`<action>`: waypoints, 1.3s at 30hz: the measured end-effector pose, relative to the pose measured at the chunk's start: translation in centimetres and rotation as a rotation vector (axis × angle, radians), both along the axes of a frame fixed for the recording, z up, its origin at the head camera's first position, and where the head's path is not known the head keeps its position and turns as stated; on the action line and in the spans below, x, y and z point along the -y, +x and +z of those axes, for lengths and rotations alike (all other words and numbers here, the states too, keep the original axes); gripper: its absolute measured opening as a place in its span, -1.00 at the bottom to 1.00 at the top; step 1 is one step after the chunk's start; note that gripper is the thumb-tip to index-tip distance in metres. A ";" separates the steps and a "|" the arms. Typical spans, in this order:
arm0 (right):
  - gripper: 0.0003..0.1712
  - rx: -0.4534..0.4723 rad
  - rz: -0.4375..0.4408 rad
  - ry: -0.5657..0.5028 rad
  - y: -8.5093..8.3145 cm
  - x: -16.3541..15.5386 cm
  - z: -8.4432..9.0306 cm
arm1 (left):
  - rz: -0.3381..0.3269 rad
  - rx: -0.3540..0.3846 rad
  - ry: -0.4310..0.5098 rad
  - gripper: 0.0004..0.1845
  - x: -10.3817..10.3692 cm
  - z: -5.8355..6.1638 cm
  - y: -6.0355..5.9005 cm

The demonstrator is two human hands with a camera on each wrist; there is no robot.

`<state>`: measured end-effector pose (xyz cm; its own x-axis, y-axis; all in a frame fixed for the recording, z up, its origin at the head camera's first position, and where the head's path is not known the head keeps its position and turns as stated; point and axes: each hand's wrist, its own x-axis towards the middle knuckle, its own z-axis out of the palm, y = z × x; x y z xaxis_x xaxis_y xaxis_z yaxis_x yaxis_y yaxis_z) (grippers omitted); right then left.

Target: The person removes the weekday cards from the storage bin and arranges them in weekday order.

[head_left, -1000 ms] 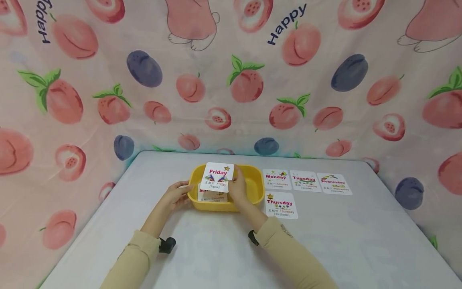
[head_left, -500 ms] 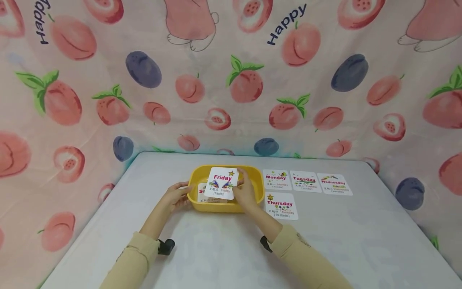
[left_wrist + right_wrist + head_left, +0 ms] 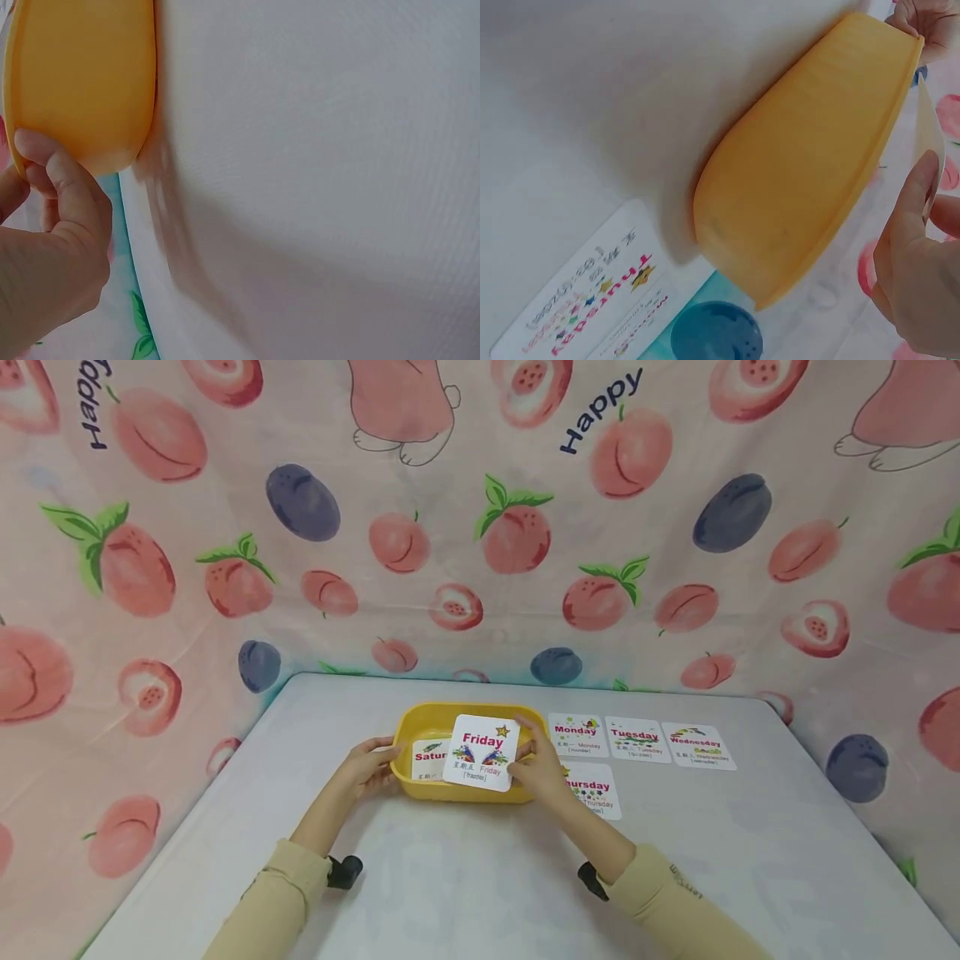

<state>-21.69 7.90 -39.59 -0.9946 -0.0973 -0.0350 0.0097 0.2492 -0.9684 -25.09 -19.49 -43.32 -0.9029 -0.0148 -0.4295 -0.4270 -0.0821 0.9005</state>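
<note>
While the left hand [image 3: 367, 766] steadies a yellow tray [image 3: 427, 791] by the rim at its left end, the right hand [image 3: 543, 772] holds up a white card [image 3: 482, 752] printed "Friday" in red, pinched at its right edge between thumb and fingers. The Friday card is raised above the tray, its printed face toward the head camera, with a gold star in the top corner and colourful figures beneath the word. The right wrist view shows it apart from the tray's rim; the left wrist view shows the left hand's fingers gripping the rim, one against the outer wall. Inside the tray lies a Saturday card [image 3: 430, 760], its right part hidden behind the Friday card. On the white table [image 3: 450, 877], just beside the tray's right end, a Monday card [image 3: 577, 735], a Tuesday card [image 3: 637, 740] and a Wednesday card [image 3: 699, 747] lie face up in a row. A Thursday card [image 3: 597, 797] lies nearer the person, below Monday, partly covered from the head camera by the right hand and wrist. Both arms wear beige sleeves [image 3: 690, 893], and a pink cloth [image 3: 337, 635] printed with peaches and dark blue fruit hangs behind the table.
</note>
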 end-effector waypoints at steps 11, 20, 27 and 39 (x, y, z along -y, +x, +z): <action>-0.10 0.155 -0.021 -0.060 1.3 -4.0 1.1 | 0.008 0.022 -0.023 -0.53 -0.1 -0.1 0.0; -0.14 0.162 -0.025 -0.002 2.3 -7.5 1.2 | 0.009 0.032 -0.023 -0.53 0.0 0.0 -0.1; -0.16 0.186 -0.030 -0.025 2.6 -9.8 0.7 | 0.001 0.023 -0.014 -0.53 0.0 -0.1 -0.1; -0.19 0.170 -0.004 0.064 3.3 -14.0 -0.2 | 0.014 0.026 -0.010 -0.53 0.0 -0.2 -0.1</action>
